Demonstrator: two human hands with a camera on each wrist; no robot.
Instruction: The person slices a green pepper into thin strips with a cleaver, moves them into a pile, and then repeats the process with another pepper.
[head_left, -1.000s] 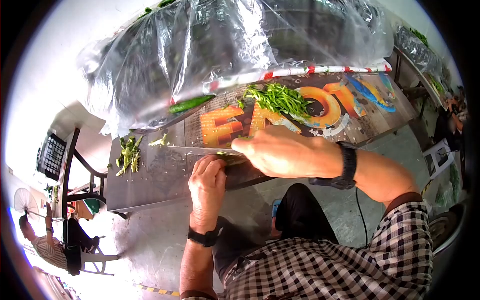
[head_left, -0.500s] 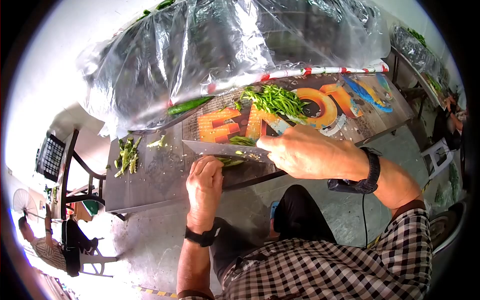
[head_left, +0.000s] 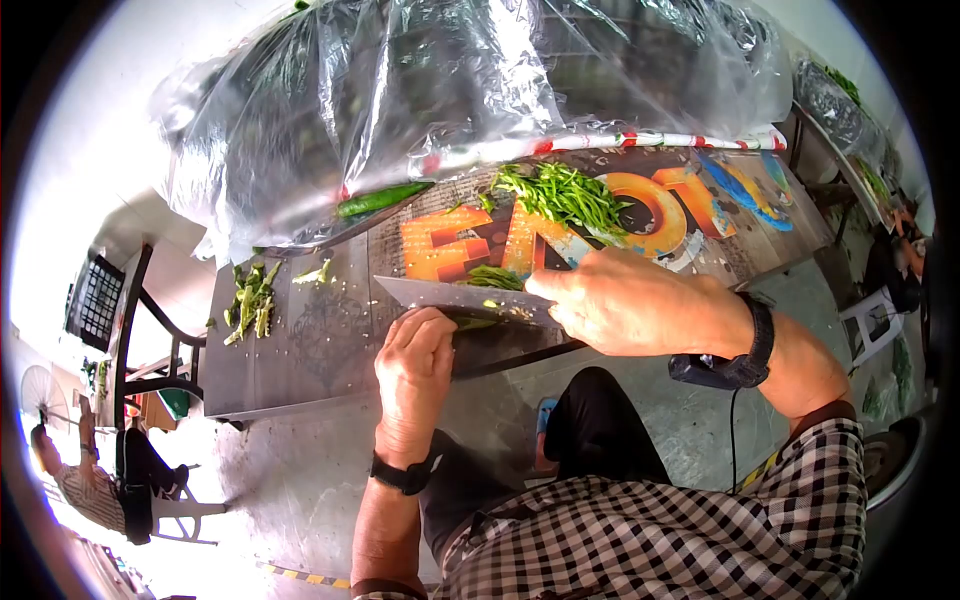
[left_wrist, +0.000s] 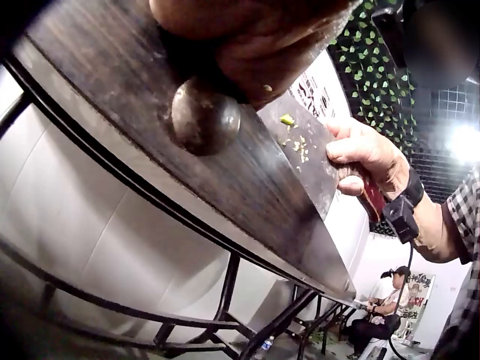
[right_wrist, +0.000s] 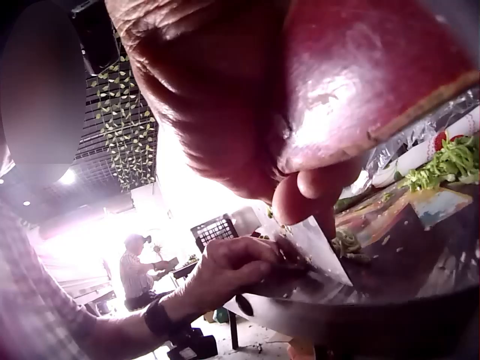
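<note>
My right hand [head_left: 640,305] grips the reddish handle [right_wrist: 375,82] of a broad kitchen knife [head_left: 440,296], its blade slanting across the table in front of my left hand. Small green bits cling to the blade. With curled fingers, my left hand [head_left: 412,355] holds a green pepper [head_left: 477,322] down by the table's near edge; the fingers and blade hide much of it. Just beyond the blade lie fresh green strips [head_left: 495,277]. Farther back is a heap of sliced green pepper [head_left: 570,200], and a whole green pepper [head_left: 385,199] lies to its left.
Green trimmings [head_left: 252,300] lie at the left end of the wooden table [head_left: 300,365]. Clear plastic sheeting [head_left: 420,90] covers a bulky load along the back. A seated person [head_left: 95,480] is off to the left, near a black crate [head_left: 95,298].
My right hand has moved rightward with the knife, and the strips beyond the blade have come into sight. My left hand has stayed almost in place on the pepper.
</note>
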